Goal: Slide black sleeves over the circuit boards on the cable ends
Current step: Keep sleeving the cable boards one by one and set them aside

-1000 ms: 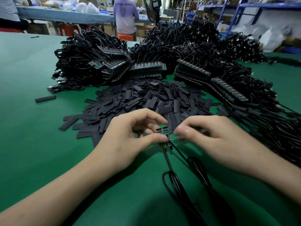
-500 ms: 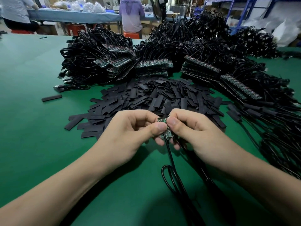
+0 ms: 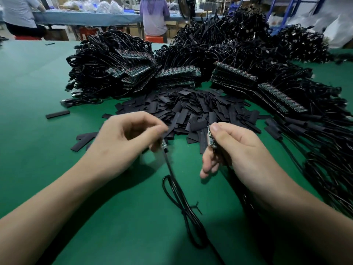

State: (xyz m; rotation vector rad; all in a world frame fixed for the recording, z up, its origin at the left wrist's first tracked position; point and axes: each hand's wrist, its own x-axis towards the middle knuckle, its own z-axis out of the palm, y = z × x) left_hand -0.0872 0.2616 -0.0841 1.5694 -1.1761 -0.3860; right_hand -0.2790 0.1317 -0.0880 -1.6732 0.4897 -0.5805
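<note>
Two forearms come in low over the green table (image 3: pixel 34 142). Between them a black cable (image 3: pixel 179 199) lies in a bundled loop cinched by a thin tie (image 3: pixel 193 208), with one strand rising to the left hand (image 3: pixel 126 142). That hand's grip is closed, thumb and curled fingers pinching the cable end (image 3: pixel 164 145), which is too blurred for me to tell what sits on its tip. Well apart to the right, the right hand (image 3: pixel 240 152) has its grip clamped on a small circuit board (image 3: pixel 211 137). The board is bare and held upright and edge-on between thumb tip and forefinger, and its dark lead drops away under the palm. Just beyond both hands a loose pile of flat black sleeves (image 3: pixel 191 111) spreads across the cloth, the nearest pieces lying just past the fingertips. One stray sleeve (image 3: pixel 57 114) lies off to the left. Behind the pile stand rows of stacked boards (image 3: pixel 177 76), fronting heaps of coiled black cables (image 3: pixel 107 60). On the right, sleeved cable ends (image 3: pixel 298 123) fan out toward the near edge. Farthest off, a person in a pale purple top (image 3: pixel 154 14) sits on a red stool (image 3: pixel 154 38) at a long blue-covered table (image 3: pixel 86 18). Another person (image 3: pixel 19 14) sits at the far left, and blue shelving (image 3: pixel 292 8) rises at the right.
</note>
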